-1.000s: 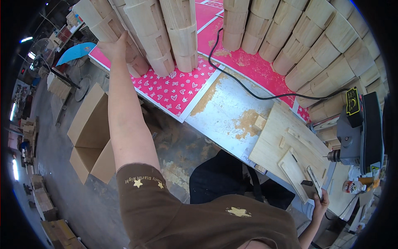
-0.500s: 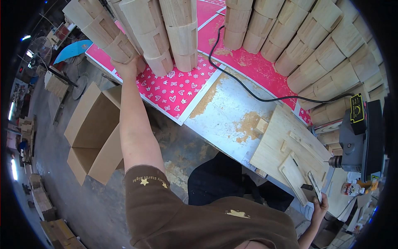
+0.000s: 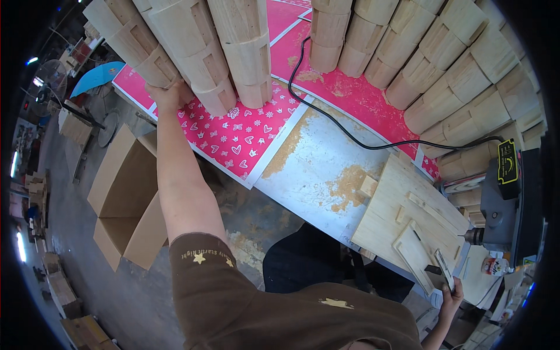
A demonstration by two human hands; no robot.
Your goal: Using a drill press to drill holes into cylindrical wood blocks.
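At the far left of the bench, my left hand [image 3: 165,95] is closed around the bottom of a tall stack of curved wooden pieces [image 3: 131,44]. The fingers' far side is hidden behind the wood. Two more such stacks [image 3: 242,55] rise just right of it on pink patterned sheeting [image 3: 236,146]. Low at the right, my right hand [image 3: 452,294] grips a narrow flat piece [image 3: 444,269] with a pale edge, tilted up; its exact kind is unclear. A small dark block [image 3: 433,269] shows beside it. A pale wooden board piece [image 3: 413,256] lies next to that hand.
A drill head [image 3: 496,213] stands over a plywood board [image 3: 388,201] at the right. Its black cable [image 3: 361,139] crosses the sawdust-strewn bench [image 3: 315,157]. More wooden stacks [image 3: 420,64] line the back. An open cardboard box [image 3: 125,175] stands on the floor at left.
The view has shifted slightly, so the bench and stacks sit a little differently in the picture. Both hands keep their holds; the left stays at the stack's base.
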